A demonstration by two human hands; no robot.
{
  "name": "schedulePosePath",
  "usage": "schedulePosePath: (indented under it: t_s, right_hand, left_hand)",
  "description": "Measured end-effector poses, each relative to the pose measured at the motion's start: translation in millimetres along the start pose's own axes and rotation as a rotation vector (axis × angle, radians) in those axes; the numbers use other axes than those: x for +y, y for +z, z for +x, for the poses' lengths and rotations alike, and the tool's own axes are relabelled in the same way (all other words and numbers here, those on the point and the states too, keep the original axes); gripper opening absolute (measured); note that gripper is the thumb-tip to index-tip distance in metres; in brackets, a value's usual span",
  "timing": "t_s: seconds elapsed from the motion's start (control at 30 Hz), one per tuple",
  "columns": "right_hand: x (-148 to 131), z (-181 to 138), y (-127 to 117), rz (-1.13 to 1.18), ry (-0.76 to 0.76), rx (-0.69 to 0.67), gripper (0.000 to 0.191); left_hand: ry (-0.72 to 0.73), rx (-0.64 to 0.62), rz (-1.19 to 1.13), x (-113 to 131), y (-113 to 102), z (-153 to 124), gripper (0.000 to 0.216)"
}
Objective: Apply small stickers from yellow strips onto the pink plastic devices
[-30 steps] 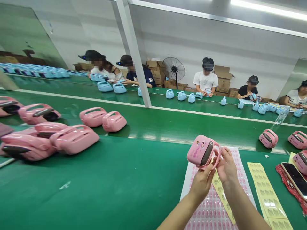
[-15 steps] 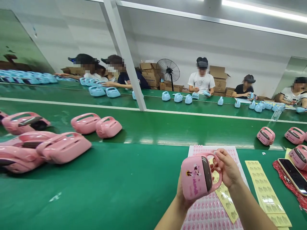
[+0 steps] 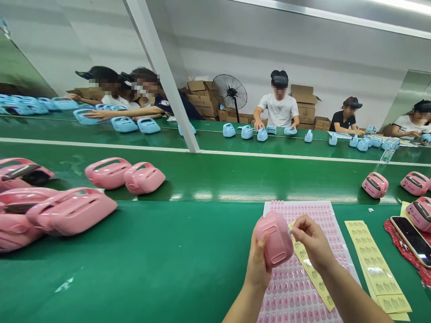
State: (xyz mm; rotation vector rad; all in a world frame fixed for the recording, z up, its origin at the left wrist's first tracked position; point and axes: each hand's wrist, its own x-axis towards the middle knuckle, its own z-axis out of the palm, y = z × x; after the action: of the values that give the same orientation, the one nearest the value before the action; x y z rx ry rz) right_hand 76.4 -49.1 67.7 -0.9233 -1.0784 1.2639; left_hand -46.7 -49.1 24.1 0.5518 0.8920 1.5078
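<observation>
Pink case [image 3: 275, 242], lower right of centre: left hand [image 3: 256, 262] curled firmly around its side. Right hand [image 3: 311, 241] nearly closed, thumb and forefinger pinching a small pale piece [image 3: 290, 232] at the case's edge. Sheet of pink ovals [image 3: 286, 298] below, lower right.

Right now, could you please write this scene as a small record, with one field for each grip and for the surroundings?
Left grip: holding a pink case, plain side visible
Right grip: pinching a small white piece near the case; contact unclear
Below: white sheet with rows of pink pieces, yellow strip on top
Right: yellow label sheets; phone on red wrap
Left: several pink cases
Across: people with blue cases
</observation>
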Motion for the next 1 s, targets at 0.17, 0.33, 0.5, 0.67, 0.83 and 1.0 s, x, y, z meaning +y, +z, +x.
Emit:
schedulePosePath:
  t_s: [0.17,0.33,0.5,0.67,0.83,1.0]
  right_hand:
    - [17,-4,8,-0.131,-0.022,-0.032,0.018]
    - [24,1,4,-0.222,-0.024,-0.020,0.018]
    - [25,3,2,-0.261,-0.022,-0.050,0.014]
    - [31,3,1,-0.293,-0.064,-0.033,0.013]
    - [34,2,2,-0.343,-0.105,-0.021,0.015]
    - [31,-1,4,-0.462,-0.176,-0.023,0.013]
  left_hand:
    - [0.057,0.100,-0.005,-3,5,-7,0.075]
    - [0.026,0.158,-0.040,-7,7,-6,0.071]
    - [0.042,0.171,-0.060,-9,7,-7,0.067]
    - [0.065,0.173,-0.072,-10,7,-6,0.065]
    - [0.059,0.172,-0.080,-9,8,-7,0.064]
    - [0.044,0.158,-0.068,-7,8,-9,0.064]
